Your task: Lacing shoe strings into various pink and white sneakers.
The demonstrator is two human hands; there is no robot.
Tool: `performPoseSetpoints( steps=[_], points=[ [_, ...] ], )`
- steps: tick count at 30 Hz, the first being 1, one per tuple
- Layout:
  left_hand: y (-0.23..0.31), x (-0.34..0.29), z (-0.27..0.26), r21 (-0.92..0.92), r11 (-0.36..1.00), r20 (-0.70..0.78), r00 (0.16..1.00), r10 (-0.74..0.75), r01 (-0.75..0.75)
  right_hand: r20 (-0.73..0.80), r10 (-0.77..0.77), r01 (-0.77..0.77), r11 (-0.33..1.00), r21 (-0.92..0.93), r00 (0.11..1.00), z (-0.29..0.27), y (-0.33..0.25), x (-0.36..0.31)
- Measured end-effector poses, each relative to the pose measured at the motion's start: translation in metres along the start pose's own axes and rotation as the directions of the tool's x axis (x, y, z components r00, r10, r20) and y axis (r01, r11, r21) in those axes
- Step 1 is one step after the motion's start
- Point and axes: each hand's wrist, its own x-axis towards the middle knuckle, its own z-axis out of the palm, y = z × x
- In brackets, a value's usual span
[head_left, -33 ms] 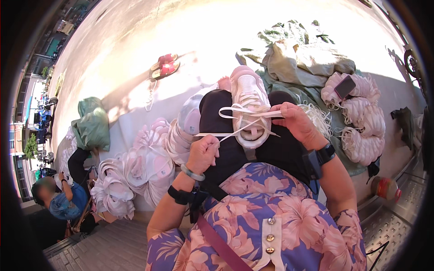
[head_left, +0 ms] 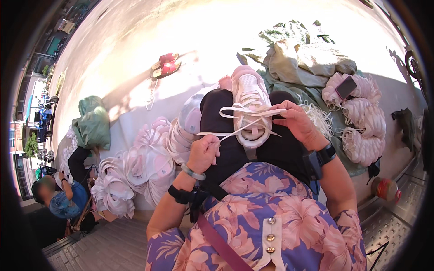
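Across my dark-trousered thighs rests a white and pale pink sneaker (head_left: 248, 82), its toe pointing away from me. White shoelace (head_left: 235, 109) is threaded through its eyelets, with a loop lying over the tongue. My left hand (head_left: 204, 152), to the left of the heel, is closed in a fist around one lace end, which runs taut to the shoe; a short tip sticks out to the left. At the right side of the shoe opening, my right hand (head_left: 297, 123) pinches the other lace between thumb and fingers.
To my left lie stacks of pale shoe pieces (head_left: 149, 167) and a green sack (head_left: 92, 124). A person (head_left: 68, 198) sits farther left. Bundled white shoes (head_left: 361, 124) with a phone (head_left: 346, 87) on top lie right, by crumpled sheeting (head_left: 300, 63) and a jar (head_left: 384, 189). Red sandals (head_left: 166, 67) stand ahead.
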Motion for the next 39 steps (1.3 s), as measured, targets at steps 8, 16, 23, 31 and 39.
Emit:
performPoseSetpoints(
  steps=[8,16,23,31,39],
  points=[
    [-0.017,-0.009,0.005,-0.044,0.992,-0.139,0.984,0.108,-0.115,-0.060,-0.169,0.140,0.933,-0.330,0.984,0.013,0.028,-0.006],
    [-0.042,-0.029,-0.037,-0.061,0.998,-0.253,0.967,-0.027,0.012,-0.165,-0.160,0.108,0.953,-0.284,0.973,-0.025,0.037,0.003],
    [-0.116,-0.116,-0.144,-0.319,0.900,-0.649,0.623,-0.436,0.297,-0.184,-0.198,0.158,0.964,-0.213,0.963,-0.023,0.040,0.002],
    [-0.136,-0.234,-0.228,-0.379,0.925,-0.925,0.002,-0.379,0.012,-0.249,-0.207,0.009,0.787,-0.617,0.946,-0.044,0.019,0.009],
    [-0.142,-0.244,-0.219,-0.423,0.905,-0.906,0.025,-0.423,-0.040,0.193,-0.541,0.064,-0.248,-0.967,0.818,-0.028,0.019,0.020]
  ],
)
